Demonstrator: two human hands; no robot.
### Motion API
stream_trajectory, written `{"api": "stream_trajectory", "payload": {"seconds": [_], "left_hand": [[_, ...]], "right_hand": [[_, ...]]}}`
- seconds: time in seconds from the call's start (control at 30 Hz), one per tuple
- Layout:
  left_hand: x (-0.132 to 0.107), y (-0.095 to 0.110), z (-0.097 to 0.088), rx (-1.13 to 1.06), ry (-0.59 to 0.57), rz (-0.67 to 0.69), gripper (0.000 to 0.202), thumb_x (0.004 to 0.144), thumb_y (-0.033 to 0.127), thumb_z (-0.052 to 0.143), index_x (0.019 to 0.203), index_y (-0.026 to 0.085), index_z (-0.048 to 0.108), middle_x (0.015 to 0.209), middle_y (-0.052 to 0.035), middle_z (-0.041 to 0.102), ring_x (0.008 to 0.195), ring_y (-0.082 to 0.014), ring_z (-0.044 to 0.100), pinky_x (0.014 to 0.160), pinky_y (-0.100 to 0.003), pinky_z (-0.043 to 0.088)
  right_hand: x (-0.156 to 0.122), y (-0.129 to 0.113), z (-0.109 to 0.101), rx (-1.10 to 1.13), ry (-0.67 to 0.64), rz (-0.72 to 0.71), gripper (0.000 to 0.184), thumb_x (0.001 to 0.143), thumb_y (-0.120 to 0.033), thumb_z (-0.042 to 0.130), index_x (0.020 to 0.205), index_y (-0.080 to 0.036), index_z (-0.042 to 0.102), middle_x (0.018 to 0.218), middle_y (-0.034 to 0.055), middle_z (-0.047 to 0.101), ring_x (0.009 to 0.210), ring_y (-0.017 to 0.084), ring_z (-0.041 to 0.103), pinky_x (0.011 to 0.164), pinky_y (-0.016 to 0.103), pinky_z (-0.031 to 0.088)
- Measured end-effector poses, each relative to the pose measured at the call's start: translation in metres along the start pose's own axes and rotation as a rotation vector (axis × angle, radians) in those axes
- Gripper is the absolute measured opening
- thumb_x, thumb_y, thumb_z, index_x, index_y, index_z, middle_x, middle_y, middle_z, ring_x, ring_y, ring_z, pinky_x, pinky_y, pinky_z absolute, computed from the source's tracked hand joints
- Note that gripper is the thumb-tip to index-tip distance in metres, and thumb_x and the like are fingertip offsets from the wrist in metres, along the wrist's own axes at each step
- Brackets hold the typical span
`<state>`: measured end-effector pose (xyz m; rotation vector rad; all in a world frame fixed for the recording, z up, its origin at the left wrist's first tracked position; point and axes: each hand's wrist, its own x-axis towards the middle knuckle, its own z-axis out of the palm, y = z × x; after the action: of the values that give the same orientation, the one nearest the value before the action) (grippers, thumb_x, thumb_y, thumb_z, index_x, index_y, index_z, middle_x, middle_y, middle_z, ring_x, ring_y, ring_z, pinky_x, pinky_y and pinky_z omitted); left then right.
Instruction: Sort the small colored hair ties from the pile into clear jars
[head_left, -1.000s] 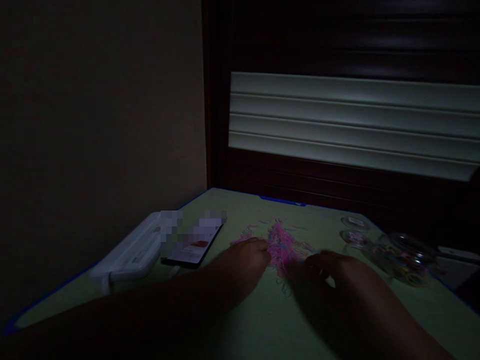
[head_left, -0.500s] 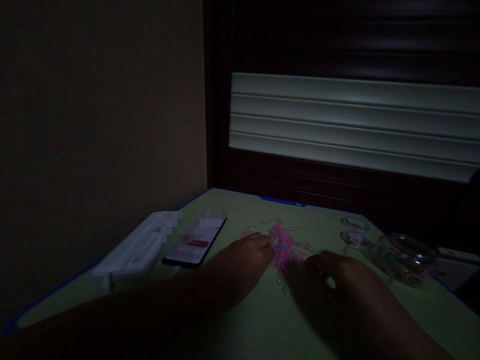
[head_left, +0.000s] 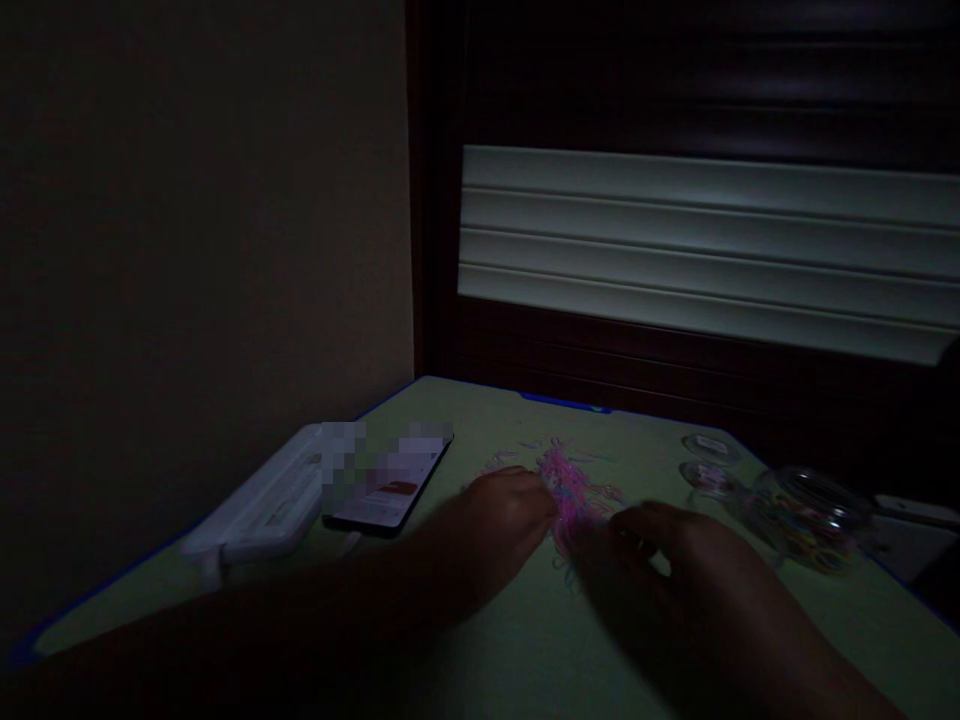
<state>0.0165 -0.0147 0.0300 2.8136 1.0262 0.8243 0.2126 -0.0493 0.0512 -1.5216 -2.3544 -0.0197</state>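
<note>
In the dim light a loose pile of thin, mostly pink elastic bands [head_left: 564, 488] lies on the pale green table [head_left: 450, 640], with some bluish strands among them. My left hand [head_left: 514, 515] is at the pile's left edge, its fingers curled together and touching the bands; the fingertips are hidden. On the right side, my right hand [head_left: 686, 555] has its fingers bent in a pinch close to the pile. Whatever either hand's fingers hold is too dark and small to make out.
A clear jar of colourful bands [head_left: 814, 520] lies at the right, near small clear round containers [head_left: 709, 448]. A phone [head_left: 394, 490] and a white box-like device [head_left: 259, 505] with a cable are at the left. Wall and dark panelling border the table.
My left hand has shifted slightly right, against the pile. The right hand stays in nearly the same place, and the bands look almost unchanged.
</note>
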Motion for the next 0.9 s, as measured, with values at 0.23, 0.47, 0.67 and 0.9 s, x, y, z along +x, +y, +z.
{"api": "stream_trajectory", "payload": {"seconds": [0.23,0.47,0.67,0.9], "left_hand": [[0.004,0.007,0.005,-0.609,0.120,-0.386,0.009,0.074,0.015,0.057,0.076,0.013,0.065,0.078,-0.0040,0.065,0.072,-0.0143,0.060,0.065,-0.024,0.047],[0.003,0.007,0.020,-0.943,0.052,-0.595,0.011,0.070,0.023,0.063,0.074,0.013,0.064,0.073,-0.0033,0.066,0.072,-0.0164,0.061,0.069,-0.029,0.047],[-0.002,0.000,0.035,-1.078,0.074,-0.620,0.013,0.069,0.025,0.066,0.074,0.013,0.064,0.070,-0.0017,0.065,0.068,-0.0142,0.060,0.067,-0.027,0.045],[-0.002,0.000,0.040,-1.071,0.085,-0.642,0.015,0.068,0.025,0.066,0.075,0.012,0.064,0.070,-0.0023,0.065,0.067,-0.0150,0.060,0.062,-0.025,0.044]], "right_hand": [[-0.002,0.001,-0.002,0.052,-0.003,-0.012,0.027,0.085,-0.032,0.040,0.065,-0.022,0.055,0.063,0.0010,0.057,0.055,0.014,0.052,0.049,0.023,0.034],[-0.001,0.003,-0.004,0.086,0.036,-0.040,0.024,0.085,-0.030,0.041,0.070,-0.022,0.058,0.067,0.0017,0.058,0.058,0.014,0.053,0.051,0.024,0.036],[0.001,0.005,0.000,0.121,0.038,-0.075,0.017,0.081,-0.024,0.045,0.072,-0.022,0.060,0.069,0.0009,0.061,0.057,0.013,0.056,0.052,0.023,0.040],[0.001,-0.001,0.003,0.108,0.127,-0.232,0.017,0.080,-0.021,0.047,0.077,-0.022,0.064,0.072,0.0031,0.062,0.059,0.013,0.059,0.052,0.022,0.042]]}}
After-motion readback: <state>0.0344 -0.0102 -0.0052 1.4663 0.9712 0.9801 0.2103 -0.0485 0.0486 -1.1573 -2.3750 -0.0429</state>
